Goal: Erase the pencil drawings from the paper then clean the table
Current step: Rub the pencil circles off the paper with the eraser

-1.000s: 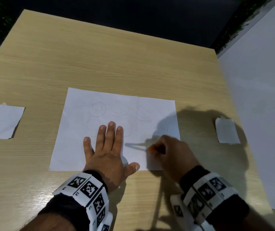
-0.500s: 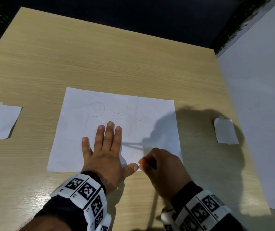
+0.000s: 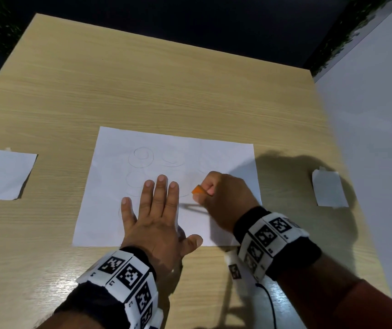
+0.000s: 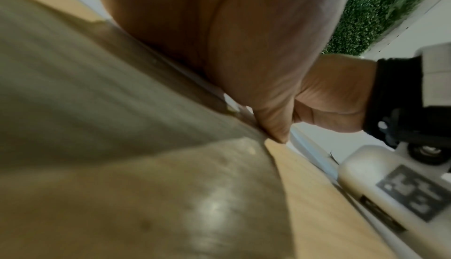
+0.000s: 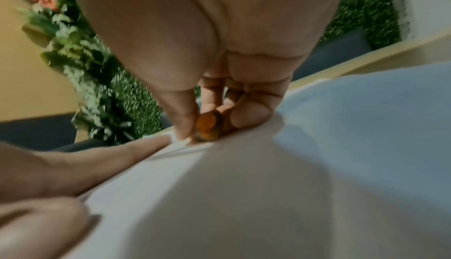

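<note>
A white sheet of paper [image 3: 166, 148] with faint pencil circles [image 3: 144, 157] lies on the wooden table [image 3: 142, 79]. My left hand [image 3: 157, 210] lies flat on the sheet's lower middle, fingers straight, pressing it down. My right hand [image 3: 216, 195] pinches a small orange eraser [image 3: 198, 189] and holds it against the paper just right of my left fingers. In the right wrist view the eraser [image 5: 206, 128] sits between thumb and fingers, its tip on the paper [image 5: 341, 128]. The left wrist view shows only my palm [image 4: 231, 41] on the blurred table.
A larger white paper piece [image 3: 2, 174] lies at the table's left edge. A small folded white piece [image 3: 329, 188] lies at the right. A white board [image 3: 375, 138] stands along the table's right side. A thin black cable [image 3: 270, 302] runs near my right wrist.
My right hand with the eraser slid from the sheet's lower edge up and away from me to beside my left fingers. The left hand stayed flat on the paper.
</note>
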### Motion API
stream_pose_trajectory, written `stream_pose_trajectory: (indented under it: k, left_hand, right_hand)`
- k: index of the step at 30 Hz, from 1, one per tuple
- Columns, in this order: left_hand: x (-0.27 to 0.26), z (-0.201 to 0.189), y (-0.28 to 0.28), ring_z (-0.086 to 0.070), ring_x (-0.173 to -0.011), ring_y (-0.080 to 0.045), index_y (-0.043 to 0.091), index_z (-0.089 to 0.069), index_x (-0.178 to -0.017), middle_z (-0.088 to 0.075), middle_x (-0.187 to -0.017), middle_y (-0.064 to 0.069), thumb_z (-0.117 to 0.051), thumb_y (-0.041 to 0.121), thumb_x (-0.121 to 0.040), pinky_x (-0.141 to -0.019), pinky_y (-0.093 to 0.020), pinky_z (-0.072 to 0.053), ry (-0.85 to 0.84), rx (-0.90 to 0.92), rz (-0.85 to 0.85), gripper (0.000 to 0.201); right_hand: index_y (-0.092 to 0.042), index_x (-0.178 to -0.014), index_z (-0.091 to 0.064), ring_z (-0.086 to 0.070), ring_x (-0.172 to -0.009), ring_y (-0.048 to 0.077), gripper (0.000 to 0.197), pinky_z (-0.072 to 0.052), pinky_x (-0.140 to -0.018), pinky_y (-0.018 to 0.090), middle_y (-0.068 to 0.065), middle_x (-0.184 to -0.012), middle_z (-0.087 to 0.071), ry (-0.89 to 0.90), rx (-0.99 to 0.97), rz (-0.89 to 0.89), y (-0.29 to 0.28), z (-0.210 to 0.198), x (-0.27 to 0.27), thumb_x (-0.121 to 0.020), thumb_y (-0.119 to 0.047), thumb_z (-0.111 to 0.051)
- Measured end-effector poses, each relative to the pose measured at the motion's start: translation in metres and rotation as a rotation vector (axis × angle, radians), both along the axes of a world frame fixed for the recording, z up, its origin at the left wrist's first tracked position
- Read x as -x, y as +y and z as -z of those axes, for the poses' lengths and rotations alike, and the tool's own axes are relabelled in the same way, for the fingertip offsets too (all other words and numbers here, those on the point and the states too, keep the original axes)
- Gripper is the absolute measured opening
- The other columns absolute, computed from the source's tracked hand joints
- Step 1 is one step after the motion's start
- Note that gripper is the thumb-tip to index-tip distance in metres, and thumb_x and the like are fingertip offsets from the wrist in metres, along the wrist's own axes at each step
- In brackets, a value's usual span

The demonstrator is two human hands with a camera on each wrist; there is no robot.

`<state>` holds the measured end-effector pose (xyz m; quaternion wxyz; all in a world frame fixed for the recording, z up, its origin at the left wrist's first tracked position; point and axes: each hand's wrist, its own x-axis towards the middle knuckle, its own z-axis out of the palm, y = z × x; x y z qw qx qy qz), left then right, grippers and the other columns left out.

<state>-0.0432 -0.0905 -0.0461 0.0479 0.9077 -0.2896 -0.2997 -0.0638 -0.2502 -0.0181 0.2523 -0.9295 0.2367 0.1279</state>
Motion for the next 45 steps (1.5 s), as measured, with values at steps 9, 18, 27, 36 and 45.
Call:
stream_pose_trajectory:
  k: [9, 18, 27, 36, 45]
  left_hand:
    - [0.000, -0.002, -0.002, 0.049, -0.125, -0.019, 0.026, 0.042, -0.133, 0.054, -0.137, 0.003, -0.023, 0.081, -0.075, -0.091, -0.051, 0.034, 0.028, -0.042, 0.001, 0.104]
    - [0.001, -0.001, 0.001, 0.053, -0.122, -0.018, 0.028, 0.046, -0.130, 0.059, -0.132, 0.005, -0.002, 0.082, -0.060, -0.090, -0.050, 0.036, 0.022, 0.020, 0.009, 0.101]
    - [0.000, 0.005, 0.002, 0.051, -0.124, -0.017, 0.029, 0.046, -0.130, 0.057, -0.134, 0.006, -0.002, 0.083, -0.059, -0.090, -0.048, 0.037, -0.004, 0.051, 0.002, 0.102]
    - [0.002, 0.009, 0.002, 0.049, -0.126, -0.016, 0.028, 0.043, -0.133, 0.053, -0.138, 0.005, 0.000, 0.086, -0.057, -0.095, -0.051, 0.032, -0.057, 0.132, -0.032, 0.104]
    - [0.003, 0.020, 0.006, -0.004, -0.143, -0.021, 0.019, -0.012, -0.150, -0.011, -0.158, -0.009, -0.013, 0.086, -0.071, -0.105, -0.051, 0.007, -0.112, 0.139, -0.022, 0.103]
  right_hand:
    - [-0.024, -0.084, -0.058, -0.058, -0.079, 0.015, 0.017, -0.041, -0.066, 0.023, -0.004, -0.084, -0.064, -0.012, -0.033, -0.003, 0.001, 0.000, -0.010, -0.086, -0.041, -0.061]
    - [-0.015, -0.087, -0.063, -0.062, -0.085, 0.023, 0.023, -0.043, -0.071, 0.024, 0.003, -0.086, -0.069, -0.045, 0.070, 0.119, -0.022, -0.003, -0.022, -0.087, -0.038, -0.058]
    - [-0.014, -0.096, -0.063, -0.061, -0.098, 0.027, 0.027, -0.047, -0.084, 0.029, 0.007, -0.099, -0.069, -0.005, 0.160, 0.147, -0.044, 0.001, -0.029, -0.090, -0.038, -0.053]
    - [-0.019, -0.091, -0.062, -0.061, -0.089, 0.020, 0.021, -0.046, -0.079, 0.027, 0.001, -0.093, -0.068, 0.004, 0.038, -0.027, -0.026, 0.000, -0.025, -0.087, -0.039, -0.059]
    - [-0.020, -0.086, -0.063, -0.061, -0.088, 0.019, 0.020, -0.047, -0.077, 0.024, -0.003, -0.086, -0.067, -0.024, 0.061, 0.128, -0.050, 0.001, -0.031, -0.086, -0.040, -0.061]
